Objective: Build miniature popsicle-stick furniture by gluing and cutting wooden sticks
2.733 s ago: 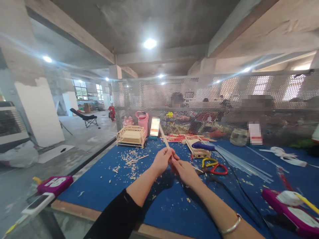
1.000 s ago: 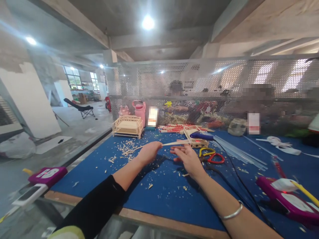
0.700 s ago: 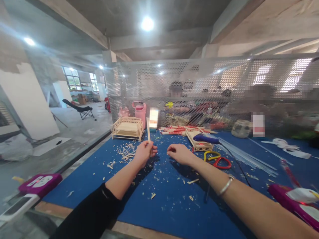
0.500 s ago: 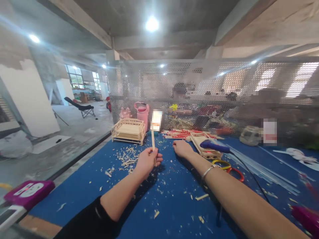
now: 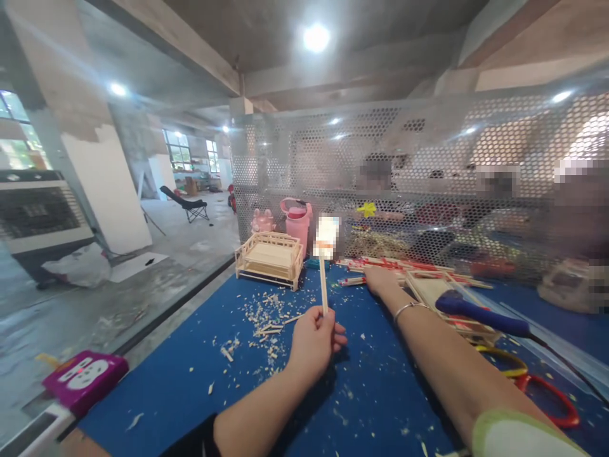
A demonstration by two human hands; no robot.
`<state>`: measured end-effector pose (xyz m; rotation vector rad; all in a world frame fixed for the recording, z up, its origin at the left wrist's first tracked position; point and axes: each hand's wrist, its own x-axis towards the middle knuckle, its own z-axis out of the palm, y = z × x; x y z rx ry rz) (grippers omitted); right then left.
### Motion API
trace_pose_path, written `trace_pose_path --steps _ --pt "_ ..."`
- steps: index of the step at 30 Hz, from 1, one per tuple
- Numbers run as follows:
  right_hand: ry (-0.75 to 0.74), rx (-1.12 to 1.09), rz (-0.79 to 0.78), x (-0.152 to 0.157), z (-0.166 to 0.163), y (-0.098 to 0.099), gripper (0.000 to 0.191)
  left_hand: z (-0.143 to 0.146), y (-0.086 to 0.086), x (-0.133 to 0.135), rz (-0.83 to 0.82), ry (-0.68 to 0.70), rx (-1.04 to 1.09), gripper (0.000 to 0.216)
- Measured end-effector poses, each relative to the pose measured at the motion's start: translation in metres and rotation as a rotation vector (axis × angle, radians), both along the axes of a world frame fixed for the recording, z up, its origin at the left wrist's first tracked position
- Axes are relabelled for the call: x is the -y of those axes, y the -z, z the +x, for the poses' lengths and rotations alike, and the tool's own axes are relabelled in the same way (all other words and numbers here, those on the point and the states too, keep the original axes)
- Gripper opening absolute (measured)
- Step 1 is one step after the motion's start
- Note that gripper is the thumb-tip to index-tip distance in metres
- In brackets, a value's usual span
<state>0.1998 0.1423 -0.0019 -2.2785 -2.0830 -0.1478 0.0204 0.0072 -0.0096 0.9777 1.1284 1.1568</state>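
Observation:
My left hand (image 5: 314, 339) is closed in a pinch on thin wooden sticks (image 5: 324, 285), held upright over the table. My right hand (image 5: 383, 282) reaches forward to a pile of red-marked wooden sticks (image 5: 352, 281) at the back. Its fingertips are hidden behind the hand, so I cannot tell whether they grip any. To the left stands a small wooden model bed (image 5: 270, 255) with railings. A second wooden frame (image 5: 423, 287) lies right of my right hand, partly behind a blue glue gun (image 5: 480, 314).
Wood scraps (image 5: 266, 330) litter the blue tabletop (image 5: 181, 381). Yellow-and-red scissors (image 5: 547, 400) lie beside my right forearm. A pink cup (image 5: 297, 228) stands near the perforated screen (image 5: 328, 152). A purple device (image 5: 85, 381) is at the left edge. People are visible beyond the screen.
My right hand has moved forward onto the red-marked sticks. My left hand still holds the wooden sticks. The view has shifted, so the table things appear further right.

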Motion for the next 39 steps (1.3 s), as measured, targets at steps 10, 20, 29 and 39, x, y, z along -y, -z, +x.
trace_pose_path --steps 10,20,29,39 --pt "-0.414 -0.01 0.131 0.069 -0.033 -0.014 0.03 -0.015 -0.007 -0.008 0.135 -0.156 -0.064 0.012" --pt "-0.543 -0.429 0.742 0.161 -0.019 0.006 0.037 0.013 -0.013 0.025 -0.015 0.306 -0.063 0.014" --pt "-0.592 -0.653 0.793 0.173 -0.018 0.005 0.032 0.019 -0.018 0.045 -0.062 0.36 0.042 0.017" --pt "0.0 -1.329 1.076 0.173 -0.01 -0.015 0.046 0.022 -0.004 0.04 0.238 0.344 -0.095 0.033"
